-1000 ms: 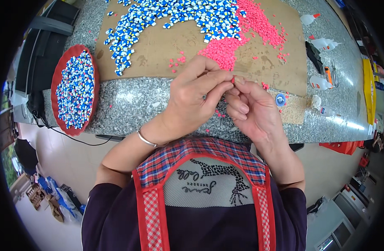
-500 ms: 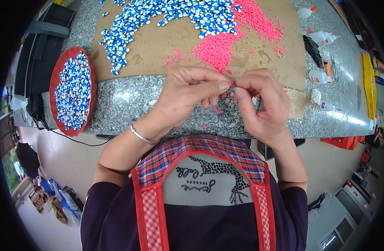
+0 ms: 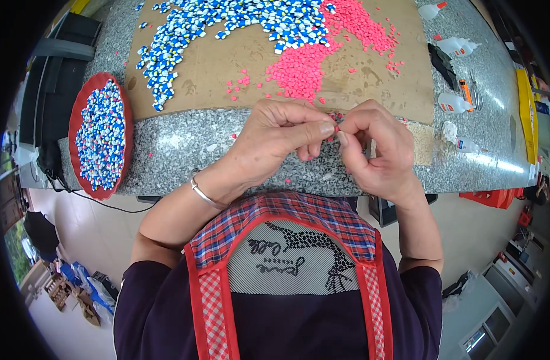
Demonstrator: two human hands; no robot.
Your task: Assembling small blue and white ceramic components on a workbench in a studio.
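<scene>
My left hand (image 3: 275, 141) and my right hand (image 3: 377, 150) meet fingertip to fingertip above the front edge of a grey granite table (image 3: 185, 150). Between the pinched fingers sits a small pink piece (image 3: 337, 120), mostly hidden. A silver bangle circles my left wrist. Beyond the hands a brown cardboard sheet (image 3: 227, 60) carries a heap of small pink pieces (image 3: 305, 66) and a wide spread of blue, white and yellow pieces (image 3: 239, 24).
A red oval tray (image 3: 76, 120) full of blue and white pieces sits at the table's left end. White glue bottles (image 3: 455, 103), an orange cutter (image 3: 465, 93) and a black tool (image 3: 443, 63) lie at the right. A black bag (image 3: 53, 78) stands left of the table.
Both hands have lifted slightly away from my body and closed tighter together over the table edge, still pinching the small pink piece between them.
</scene>
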